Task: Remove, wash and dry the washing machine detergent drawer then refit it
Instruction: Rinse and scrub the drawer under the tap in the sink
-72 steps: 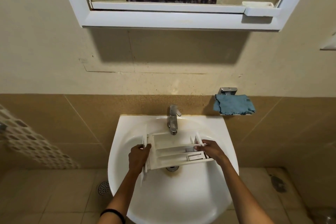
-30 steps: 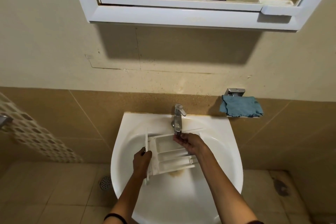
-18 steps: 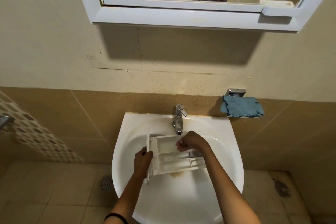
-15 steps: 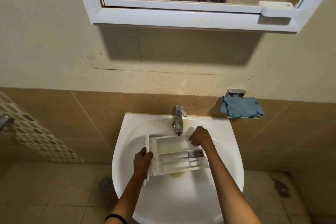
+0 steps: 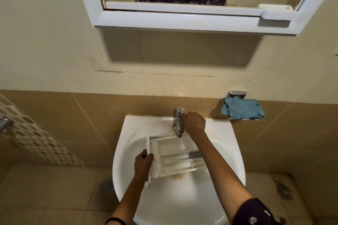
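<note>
Drawer (image 5: 173, 154) in sink (image 5: 182, 199) | left hand (image 5: 143, 165) grasping its front | right hand (image 5: 194, 122) at tap (image 5: 178, 124) — grip hidden, cannot tell

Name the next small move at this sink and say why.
Probably work the lever of the chrome tap with the right hand to start the water. Its fingers curl at the lever, no stream shows, and the left hand holds the white plastic detergent drawer below the spout, inside the white sink.

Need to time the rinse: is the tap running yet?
Cannot tell. No stream shows from the tap onto the drawer; the right hand is at the lever.
</note>
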Available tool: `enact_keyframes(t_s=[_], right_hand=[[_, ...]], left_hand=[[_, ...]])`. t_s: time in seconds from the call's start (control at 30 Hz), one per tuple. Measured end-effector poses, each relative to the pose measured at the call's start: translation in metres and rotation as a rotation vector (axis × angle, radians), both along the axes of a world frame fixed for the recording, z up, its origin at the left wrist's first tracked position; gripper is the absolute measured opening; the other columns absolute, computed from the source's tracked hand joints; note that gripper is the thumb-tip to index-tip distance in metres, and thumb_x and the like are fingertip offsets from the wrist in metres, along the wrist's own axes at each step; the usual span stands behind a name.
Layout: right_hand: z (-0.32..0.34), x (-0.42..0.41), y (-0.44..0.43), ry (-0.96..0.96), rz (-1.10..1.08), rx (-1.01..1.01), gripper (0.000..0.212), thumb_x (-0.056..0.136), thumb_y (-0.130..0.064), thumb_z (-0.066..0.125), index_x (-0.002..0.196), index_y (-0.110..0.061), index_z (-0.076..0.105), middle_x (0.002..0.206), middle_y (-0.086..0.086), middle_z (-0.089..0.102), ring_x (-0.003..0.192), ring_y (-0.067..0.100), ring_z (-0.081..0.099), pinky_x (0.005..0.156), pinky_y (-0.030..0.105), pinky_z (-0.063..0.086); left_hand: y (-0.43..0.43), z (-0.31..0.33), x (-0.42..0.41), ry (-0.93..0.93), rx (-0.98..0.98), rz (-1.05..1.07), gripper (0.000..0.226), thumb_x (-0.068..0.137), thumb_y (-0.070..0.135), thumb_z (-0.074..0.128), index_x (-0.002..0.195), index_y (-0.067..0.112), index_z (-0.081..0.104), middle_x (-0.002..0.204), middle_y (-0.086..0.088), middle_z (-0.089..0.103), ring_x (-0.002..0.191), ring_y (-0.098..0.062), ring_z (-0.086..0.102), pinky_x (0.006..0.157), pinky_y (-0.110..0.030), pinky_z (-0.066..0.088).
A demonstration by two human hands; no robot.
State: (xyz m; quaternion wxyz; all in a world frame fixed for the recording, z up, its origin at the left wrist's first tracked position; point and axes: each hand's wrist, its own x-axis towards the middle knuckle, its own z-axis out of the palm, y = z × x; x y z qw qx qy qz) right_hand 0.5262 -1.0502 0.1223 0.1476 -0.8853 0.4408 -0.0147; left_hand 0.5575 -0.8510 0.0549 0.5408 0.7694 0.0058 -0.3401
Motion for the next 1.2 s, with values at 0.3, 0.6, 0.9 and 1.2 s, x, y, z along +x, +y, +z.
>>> enact_keyframes(t_s=[0.3,0.6,0.9,1.2], right_hand=[[-0.005,0.001,0.012,-0.111,-0.098,0.213,0.046,0.1,-0.035,0.03,0.107,-0.002,0.061,0.111,0.015,0.064,0.104,0.031,0.06,0.085,0.034,0.045],[-0.052,-0.037,0.04,0.266,0.089,0.372,0.034,0.094,-0.006,0.036,0.124,0.004,0.05,0.131,0.021,0.051,0.123,0.031,0.048,0.099,0.033,0.039],[-0.058,-0.027,0.08,0.105,0.248,0.46,0.026,0.09,-0.007,0.054,0.112,0.005,0.059,0.12,0.018,0.06,0.111,0.03,0.056,0.085,0.023,0.042],[-0.046,-0.038,0.099,0.033,0.491,0.157,0.036,0.094,-0.012,0.042,0.129,-0.013,0.052,0.129,0.007,0.053,0.118,0.027,0.051,0.095,0.032,0.04]], left_hand=[[0.0,0.004,-0.002,0.03,0.005,-0.019,0.016,0.066,0.02,0.051,0.079,0.019,0.06,0.085,-0.017,0.063,0.085,-0.035,0.058,0.086,-0.049,0.05],[0.009,0.017,-0.009,0.013,-0.042,-0.006,0.04,0.071,0.015,0.052,0.11,0.013,0.06,0.092,-0.007,0.064,0.089,-0.027,0.059,0.086,-0.039,0.049],[0.02,0.02,-0.007,-0.064,0.003,-0.091,0.074,0.058,0.023,0.049,0.131,0.01,0.052,0.123,-0.004,0.055,0.11,-0.026,0.053,0.093,-0.041,0.047],[0.024,0.032,-0.005,-0.087,-0.07,0.012,0.048,0.082,-0.002,0.052,0.129,0.006,0.052,0.125,-0.01,0.056,0.111,-0.032,0.053,0.094,-0.047,0.047]])
